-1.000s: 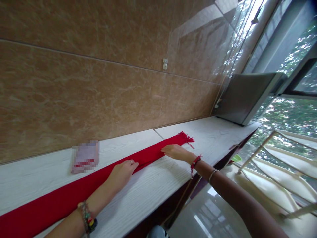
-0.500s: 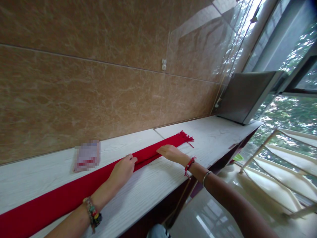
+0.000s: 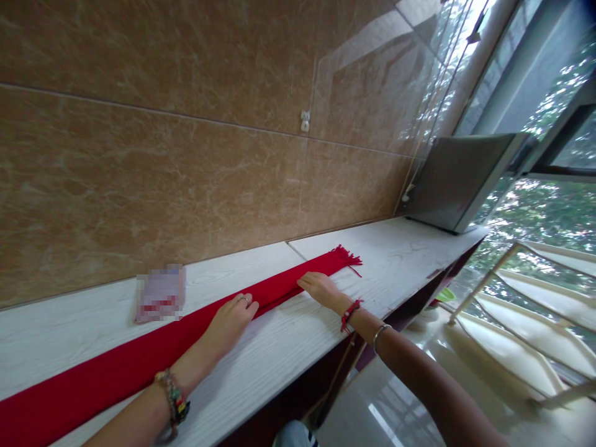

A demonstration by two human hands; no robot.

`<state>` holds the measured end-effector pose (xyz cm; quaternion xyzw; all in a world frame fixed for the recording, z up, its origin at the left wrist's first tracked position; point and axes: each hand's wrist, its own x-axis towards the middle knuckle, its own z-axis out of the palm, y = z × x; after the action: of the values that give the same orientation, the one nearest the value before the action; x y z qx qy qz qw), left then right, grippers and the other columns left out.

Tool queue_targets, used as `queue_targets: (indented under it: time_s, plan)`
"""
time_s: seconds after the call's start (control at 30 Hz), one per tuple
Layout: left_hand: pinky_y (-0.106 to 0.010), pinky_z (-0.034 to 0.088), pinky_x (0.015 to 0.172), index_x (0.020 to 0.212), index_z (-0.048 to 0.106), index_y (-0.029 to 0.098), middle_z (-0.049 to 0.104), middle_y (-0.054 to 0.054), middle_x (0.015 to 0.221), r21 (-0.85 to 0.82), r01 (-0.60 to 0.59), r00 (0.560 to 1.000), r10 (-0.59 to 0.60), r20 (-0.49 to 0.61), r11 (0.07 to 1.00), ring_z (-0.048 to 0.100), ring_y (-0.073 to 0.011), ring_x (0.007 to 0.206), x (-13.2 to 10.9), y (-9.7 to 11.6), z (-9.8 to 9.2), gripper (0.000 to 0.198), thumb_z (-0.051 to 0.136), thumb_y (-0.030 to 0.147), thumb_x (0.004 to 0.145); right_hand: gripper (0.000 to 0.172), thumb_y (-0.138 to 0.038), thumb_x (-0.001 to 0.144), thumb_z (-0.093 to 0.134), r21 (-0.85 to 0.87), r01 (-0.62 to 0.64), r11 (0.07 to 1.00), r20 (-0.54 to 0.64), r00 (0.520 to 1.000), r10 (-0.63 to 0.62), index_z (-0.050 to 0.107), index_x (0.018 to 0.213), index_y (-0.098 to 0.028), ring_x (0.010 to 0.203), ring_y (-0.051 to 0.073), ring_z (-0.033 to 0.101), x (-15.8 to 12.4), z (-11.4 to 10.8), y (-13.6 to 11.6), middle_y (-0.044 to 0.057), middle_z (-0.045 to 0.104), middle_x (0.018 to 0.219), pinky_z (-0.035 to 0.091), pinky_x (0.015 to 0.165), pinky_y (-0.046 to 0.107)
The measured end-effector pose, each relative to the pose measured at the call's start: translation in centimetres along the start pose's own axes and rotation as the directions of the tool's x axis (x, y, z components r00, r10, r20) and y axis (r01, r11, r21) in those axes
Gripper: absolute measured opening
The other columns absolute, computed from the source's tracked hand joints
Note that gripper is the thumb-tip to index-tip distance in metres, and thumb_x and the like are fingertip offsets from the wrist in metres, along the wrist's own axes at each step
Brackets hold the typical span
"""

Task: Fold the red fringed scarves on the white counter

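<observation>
A long red scarf (image 3: 121, 363), folded into a narrow strip, lies along the white counter and runs out of view at the lower left. Its fringed end points to the right. My left hand (image 3: 235, 316), with a ring and a beaded bracelet, has its curled fingers on the scarf's middle, at the near edge. Farther right, my right hand (image 3: 321, 290) pinches the near edge of the cloth short of the fringe; a red string bracelet and a bangle are on that arm.
Behind the scarf, a blurred-out packet (image 3: 161, 295) lies on the counter (image 3: 372, 248) against the brown tiled wall. A grey box-shaped appliance (image 3: 460, 180) stands at the far right end. A tiered cream rack (image 3: 516, 335) is on the floor at right.
My right hand has shifted very slightly along the scarf's near edge, and its wrist has moved a little left. The scarf lies much as before; the whole view has shifted slightly.
</observation>
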<state>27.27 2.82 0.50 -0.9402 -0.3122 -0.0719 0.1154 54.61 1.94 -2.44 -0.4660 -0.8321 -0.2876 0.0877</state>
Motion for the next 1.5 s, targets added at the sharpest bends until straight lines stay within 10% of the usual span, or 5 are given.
queue_targets:
  time_s: [0.23,0.63,1.17,1.5]
  plan:
    - [-0.032,0.044,0.086,0.106,0.058,0.017,0.057,-0.010,0.107,-0.071,-0.050,0.999,0.051,0.002,0.996,0.052,-0.0191,0.102,-1.0,-1.3,1.4,0.038,0.037,0.000,0.079,0.014,-0.015,0.087,0.045,-0.026,-0.022,0.999,0.009,1.000,0.022,0.059,0.082,-0.015,0.072,0.015,0.050,-0.9,0.8,1.1,0.004,0.058,0.077,0.037,0.062,0.026]
    - [-0.033,0.046,0.083,0.099,0.059,0.016,0.059,-0.010,0.102,0.085,0.016,0.997,-0.022,0.080,0.996,0.052,-0.0198,0.100,-1.9,-1.6,-1.5,0.036,0.039,-0.004,0.077,0.018,-0.013,0.086,0.045,-0.102,-0.169,0.980,-0.048,0.985,0.165,0.059,0.075,-0.014,0.071,0.016,0.049,-1.5,1.9,3.6,0.005,0.056,0.073,0.037,0.064,0.028]
    - [-0.030,0.039,0.090,0.111,0.057,0.023,0.055,-0.007,0.111,-0.292,0.015,0.986,0.035,0.163,0.956,0.053,-0.0169,0.100,-3.0,-3.9,-0.5,0.053,0.035,-0.002,0.071,0.016,-0.011,0.085,0.045,-0.103,-0.151,0.983,0.217,0.961,0.170,0.060,0.085,-0.013,0.076,0.017,0.054,-3.7,0.5,5.5,0.007,0.060,0.079,0.039,0.066,0.028]
    - [-0.046,0.018,0.105,0.135,0.026,0.027,0.032,-0.002,0.139,-0.374,-0.060,0.965,0.150,0.217,0.925,0.023,-0.0188,0.130,-5.3,-4.7,-0.1,0.054,0.029,0.011,0.084,0.021,-0.006,0.083,0.043,-0.016,-0.305,0.952,0.156,0.940,0.303,0.062,0.077,-0.013,0.071,0.019,0.056,-5.2,1.7,7.9,0.007,0.061,0.072,0.045,0.066,0.032]
